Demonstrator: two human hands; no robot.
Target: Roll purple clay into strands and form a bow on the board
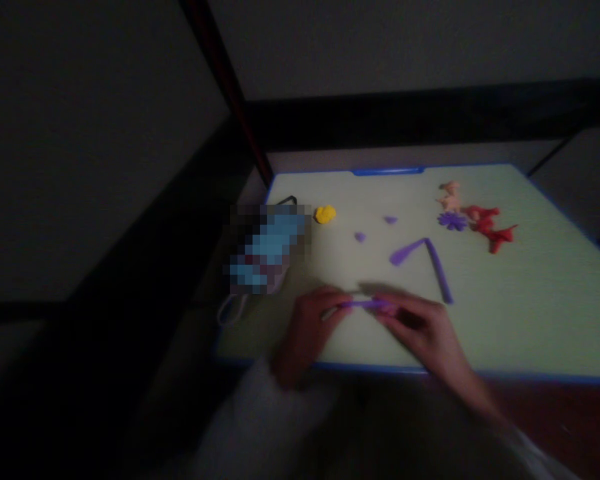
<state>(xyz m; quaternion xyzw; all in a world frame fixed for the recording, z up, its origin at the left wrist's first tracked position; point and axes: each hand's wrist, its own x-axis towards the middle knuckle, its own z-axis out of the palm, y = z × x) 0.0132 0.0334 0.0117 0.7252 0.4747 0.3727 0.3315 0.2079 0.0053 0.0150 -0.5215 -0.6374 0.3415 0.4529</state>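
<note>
Table (535, 327): pale top with a blue rim (480, 373); everything below is placed from the bent purple strip (437, 270), which lies on it as an upturned V.
Room: dim; a grey wall (405, 47) and black band (405, 123) beyond the strip, a dark red post (230, 93) slanting up far to its left.
Right of and beyond the strip: purple flower (453, 221), peach figures (450, 200) and red figures (501, 237), grouped close.
Left of and beyond the strip: two small purple pieces (361, 237); farther left, a yellow lump (325, 214).
Masked item (270, 243): well left of the strip, pixelated past naming; a pale strap (233, 308) loops from its near end.
Hard to make out: figures' details, blurred; your sleeves (260, 413), sunk in shadow.
Purple roll (364, 304): nearer you than the strip and to its left, spanning both hands; ends covered by your fingers; you cannot tell whether it touches the top.
Your left hand (313, 323): thumb and fingers pinched on the roll's left end.
Your right hand (425, 323): just nearer than the strip, fingertips pinched on the roll's right end.
</note>
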